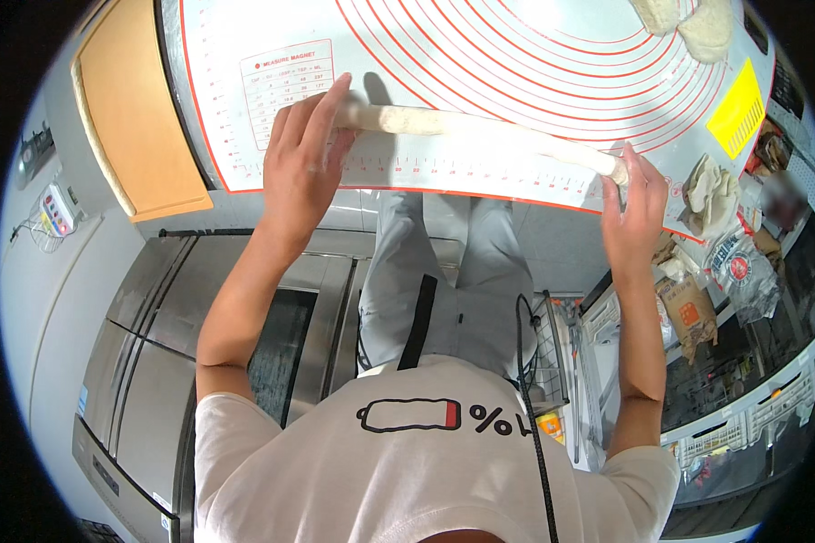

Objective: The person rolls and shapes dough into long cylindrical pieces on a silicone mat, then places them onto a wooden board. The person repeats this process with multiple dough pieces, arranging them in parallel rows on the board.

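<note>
A long rope of pale dough (462, 127) stretches across a white silicone baking mat (278, 170) with red rings and rulers. Its left end lies in my left hand (309, 139), whose thumb and fingers close around it. At the other end, my right hand (633, 186) pinches the tip between thumb and fingers. Whether the middle of the rope touches the mat, I cannot tell. Two pieces of dough (708, 30) rest at the mat's top right, cut by the picture's edge. A yellow scraper or card (737, 108) with dark stripes lies at the right edge of the mat.
A tan board (132, 102) stands left of the mat, with a thin pale dough strip (95, 136) along its outer edge. A crumpled cloth (710, 193) lies by the mat's right corner, near plastic packaging (744, 268) and a brown paper bag (687, 305). A steel appliance (149, 380) stands at left.
</note>
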